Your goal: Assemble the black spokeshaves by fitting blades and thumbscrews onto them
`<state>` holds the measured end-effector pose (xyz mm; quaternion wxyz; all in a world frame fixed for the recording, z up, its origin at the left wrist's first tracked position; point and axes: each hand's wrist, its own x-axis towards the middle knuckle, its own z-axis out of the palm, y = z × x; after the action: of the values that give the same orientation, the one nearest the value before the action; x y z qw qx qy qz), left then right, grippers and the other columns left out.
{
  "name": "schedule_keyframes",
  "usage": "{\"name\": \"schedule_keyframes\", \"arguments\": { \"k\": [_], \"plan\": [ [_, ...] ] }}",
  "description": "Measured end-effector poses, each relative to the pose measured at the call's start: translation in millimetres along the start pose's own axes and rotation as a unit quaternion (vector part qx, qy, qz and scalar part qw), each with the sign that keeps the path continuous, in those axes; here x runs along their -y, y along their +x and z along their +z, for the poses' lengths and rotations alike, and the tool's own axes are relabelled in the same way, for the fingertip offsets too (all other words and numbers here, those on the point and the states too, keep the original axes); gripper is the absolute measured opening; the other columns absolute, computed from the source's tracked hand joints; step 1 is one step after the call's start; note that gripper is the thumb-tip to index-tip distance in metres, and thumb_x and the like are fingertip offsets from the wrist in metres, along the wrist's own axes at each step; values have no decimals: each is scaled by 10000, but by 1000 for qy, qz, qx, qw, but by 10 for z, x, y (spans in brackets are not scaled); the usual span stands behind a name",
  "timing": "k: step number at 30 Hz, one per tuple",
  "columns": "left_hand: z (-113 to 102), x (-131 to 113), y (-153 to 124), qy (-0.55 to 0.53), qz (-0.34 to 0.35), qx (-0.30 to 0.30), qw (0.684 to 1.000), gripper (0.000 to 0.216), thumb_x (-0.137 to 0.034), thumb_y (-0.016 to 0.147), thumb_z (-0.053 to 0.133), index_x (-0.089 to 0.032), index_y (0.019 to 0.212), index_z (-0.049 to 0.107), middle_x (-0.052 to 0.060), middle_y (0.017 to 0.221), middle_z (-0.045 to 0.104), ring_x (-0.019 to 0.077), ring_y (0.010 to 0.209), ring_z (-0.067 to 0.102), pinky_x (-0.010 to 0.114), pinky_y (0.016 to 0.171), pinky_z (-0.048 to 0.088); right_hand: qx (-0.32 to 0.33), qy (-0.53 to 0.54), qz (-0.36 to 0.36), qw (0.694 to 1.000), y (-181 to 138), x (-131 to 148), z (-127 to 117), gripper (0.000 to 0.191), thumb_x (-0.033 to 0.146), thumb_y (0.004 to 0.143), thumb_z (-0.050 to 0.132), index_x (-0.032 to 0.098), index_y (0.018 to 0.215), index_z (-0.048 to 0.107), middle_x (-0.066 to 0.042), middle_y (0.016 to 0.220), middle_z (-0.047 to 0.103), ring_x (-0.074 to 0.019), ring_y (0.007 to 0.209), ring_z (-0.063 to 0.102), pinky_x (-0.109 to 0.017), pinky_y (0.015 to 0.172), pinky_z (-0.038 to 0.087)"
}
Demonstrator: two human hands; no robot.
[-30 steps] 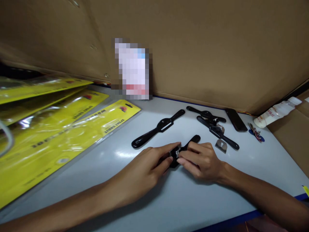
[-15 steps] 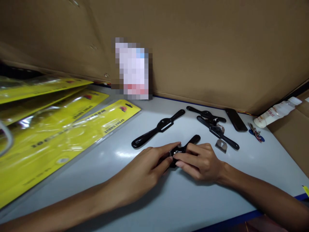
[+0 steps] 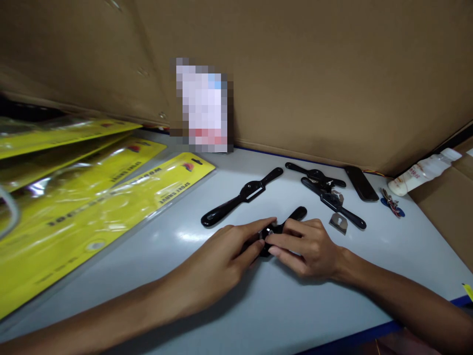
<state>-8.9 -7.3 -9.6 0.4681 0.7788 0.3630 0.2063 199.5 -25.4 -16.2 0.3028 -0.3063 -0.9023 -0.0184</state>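
Observation:
A black spokeshave lies on the table between my two hands, its far handle sticking out behind my right fingers. My left hand is closed around its near side, thumb and fingers pressed on the body. The curled fingers of my right hand press at the middle of the tool, by a small shiny metal part; my fingers partly cover this spot. Another black spokeshave body with an open slot rests just beyond my left hand. Right of my right hand lies a loose metal blade.
Two more spokeshaves lie crossed close together at the back right, near a dark phone, keys and a tilted bottle. Yellow spokeshave packages are piled on the left. A cardboard wall stands behind the table.
Both hands stay in the same place on the spokeshave. The shiny metal part between the fingers looks slightly turned; nothing else has moved.

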Motion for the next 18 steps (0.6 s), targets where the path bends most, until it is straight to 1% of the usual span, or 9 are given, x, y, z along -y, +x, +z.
{"name": "schedule_keyframes", "arguments": {
  "k": [2,3,6,9,11,13,15,16,18],
  "plan": [
    [3,4,-1,-1,-1,1,1000,447,-300,983,411,-177,1367,604,43,933,760,198,822,660,315,778,512,-2,-2,6,1000,1,6,4,337,278,1037,455,158,870,721,-15,691,630,-110,565,544,-254,525,407],
    [3,1,-2,-3,-1,4,1000,448,-301,986,413,-177,1375,597,32,896,754,182,758,640,298,731,507,-5,-3,22,1000,1,7,7,335,279,1039,452,156,870,714,-16,692,637,-112,569,550,-255,531,412],
    [-3,-17,-3,-8,-3,13,1000,435,-299,997,414,-189,1376,596,-1,805,728,149,645,574,255,634,472,-6,-1,73,997,-6,2,15,305,287,1045,450,140,985,710,-24,730,663,-115,585,571,-251,551,437],
    [-8,-25,-5,-10,1,9,1000,416,-282,990,417,-192,1341,621,4,825,736,163,706,608,268,679,484,7,3,46,999,-8,-8,14,295,285,1042,459,141,1028,717,-30,755,660,-114,594,568,-246,541,427],
    [-10,-21,-10,-9,9,3,1000,406,-275,983,419,-190,1311,641,18,877,751,176,759,634,288,726,493,10,14,6,1000,-3,-8,10,307,273,1039,460,149,955,728,-29,748,652,-109,585,552,-245,529,411],
    [-11,-15,-18,-4,13,2,1000,400,-272,979,418,-193,1293,652,17,876,751,179,759,636,293,729,491,7,17,-5,1000,6,-3,8,349,261,1039,453,154,837,718,-23,714,637,-107,569,529,-250,522,397],
    [-10,-14,-25,3,8,1,1000,412,-271,976,411,-188,1305,643,5,817,733,175,706,613,287,685,480,-8,3,24,1000,14,3,9,406,261,1042,447,158,728,683,-14,658,605,-107,545,502,-257,510,377],
    [-9,-15,-25,5,3,2,1000,421,-271,975,406,-180,1317,634,-1,784,720,173,684,601,284,666,474,-17,-6,47,999,17,4,10,413,263,1046,447,157,721,680,-12,648,598,-108,541,500,-258,510,375],
    [-7,-17,-21,6,-4,9,1000,434,-276,981,398,-170,1340,616,-5,761,703,174,686,595,281,664,472,-34,-13,77,996,18,5,12,367,268,1049,456,142,827,719,-10,660,606,-105,538,505,-251,511,382]
  ]
}}
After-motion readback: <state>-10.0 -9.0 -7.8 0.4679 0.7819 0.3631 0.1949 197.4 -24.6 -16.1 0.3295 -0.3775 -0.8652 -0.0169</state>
